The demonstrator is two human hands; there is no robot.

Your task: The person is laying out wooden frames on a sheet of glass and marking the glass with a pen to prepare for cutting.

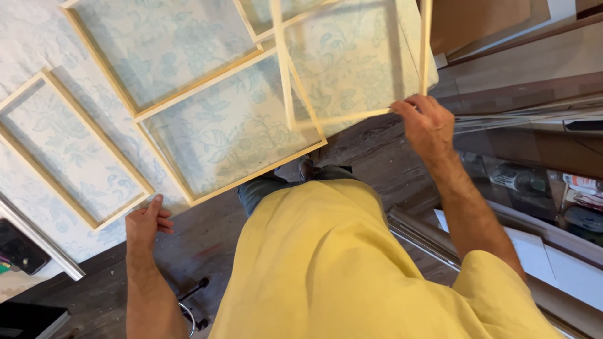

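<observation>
The right hand (427,125) has a pinching grip on the bottom corner of a light wooden frame (352,63), held up off the floor and tilted over the others. The left hand (146,223) lies flat and spread, fingertips touching the corner of the small frame (69,147) at the left. Three frames already lie side by side on the flowered paper (25,37); the middle frame (229,129) and the upper frame (157,53) touch along one edge. By the look of it, the lifted one is not yet laid down. Nearby: a dark wooden floor (207,238), a metal rail (44,245), and stacked boards (534,63) at right, close to the raised frame.
</observation>
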